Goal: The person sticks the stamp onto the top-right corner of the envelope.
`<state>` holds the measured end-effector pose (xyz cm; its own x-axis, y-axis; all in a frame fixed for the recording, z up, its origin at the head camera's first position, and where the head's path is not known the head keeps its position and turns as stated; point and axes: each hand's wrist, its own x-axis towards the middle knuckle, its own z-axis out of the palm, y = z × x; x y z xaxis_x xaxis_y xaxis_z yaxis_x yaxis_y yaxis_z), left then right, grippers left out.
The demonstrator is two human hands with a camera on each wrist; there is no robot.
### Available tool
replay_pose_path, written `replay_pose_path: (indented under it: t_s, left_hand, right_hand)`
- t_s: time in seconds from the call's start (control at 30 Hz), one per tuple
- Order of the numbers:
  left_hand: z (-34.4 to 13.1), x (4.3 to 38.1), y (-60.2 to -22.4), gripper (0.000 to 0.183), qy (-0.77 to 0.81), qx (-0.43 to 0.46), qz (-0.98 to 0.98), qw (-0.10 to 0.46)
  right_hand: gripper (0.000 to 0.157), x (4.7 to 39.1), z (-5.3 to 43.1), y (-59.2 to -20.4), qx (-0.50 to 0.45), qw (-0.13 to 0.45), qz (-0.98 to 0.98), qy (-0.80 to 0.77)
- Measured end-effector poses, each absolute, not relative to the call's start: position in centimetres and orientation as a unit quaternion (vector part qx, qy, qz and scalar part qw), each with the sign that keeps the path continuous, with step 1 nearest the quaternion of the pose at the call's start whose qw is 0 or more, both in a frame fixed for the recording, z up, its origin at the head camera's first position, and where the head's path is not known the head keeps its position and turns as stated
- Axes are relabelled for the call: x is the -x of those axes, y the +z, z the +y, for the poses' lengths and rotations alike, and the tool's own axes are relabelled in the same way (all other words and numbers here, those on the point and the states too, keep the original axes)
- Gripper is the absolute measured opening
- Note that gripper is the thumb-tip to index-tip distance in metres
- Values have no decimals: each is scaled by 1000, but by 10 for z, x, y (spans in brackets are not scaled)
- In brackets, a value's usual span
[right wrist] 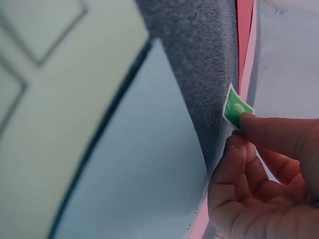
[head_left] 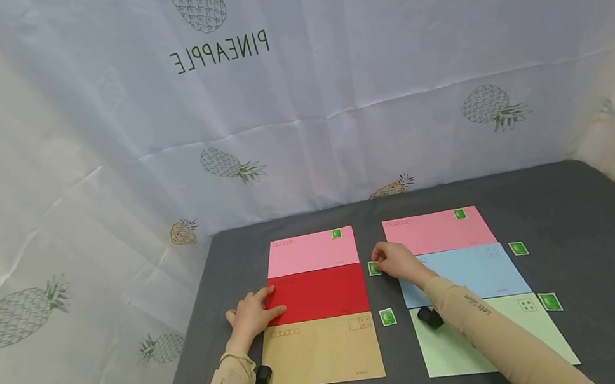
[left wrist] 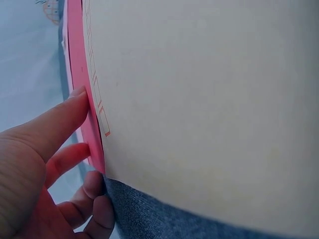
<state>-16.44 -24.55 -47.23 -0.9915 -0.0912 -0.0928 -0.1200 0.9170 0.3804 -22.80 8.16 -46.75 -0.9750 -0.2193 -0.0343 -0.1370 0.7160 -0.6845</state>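
Between thumb and finger, my right hand [head_left: 399, 262] pinches a small green stamp [right wrist: 234, 108] with a white notched edge, held in the gap between the two columns of envelopes. The left hand [head_left: 252, 316] rests at the left edge of a red envelope [head_left: 320, 294], thumb and forefinger lying on it and the other fingers off its side. Right of the pinched stamp lies a blue envelope [head_left: 467, 271], partly under the right hand and wrist. A tan envelope [head_left: 321, 353] sits just below the red one and fills much of the left wrist view.
Pink envelopes [head_left: 311, 255] [head_left: 434, 234] top both columns, each with a green stamp at its upper right. A green envelope [head_left: 475, 338] lies under the right forearm. Loose stamps [head_left: 387, 316] [head_left: 518, 248] [head_left: 550, 302] lie on the dark grey table [head_left: 586, 209]. A pineapple-print curtain hangs behind.
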Motion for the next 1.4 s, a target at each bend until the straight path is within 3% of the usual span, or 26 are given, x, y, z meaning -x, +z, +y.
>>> replay_pose_path:
  t_s: [1.4]
  left_hand:
    - [-246, 167, -471, 64, 202, 59, 977, 46]
  right_hand:
    - [16, 241, 36, -464, 115, 95, 892, -427]
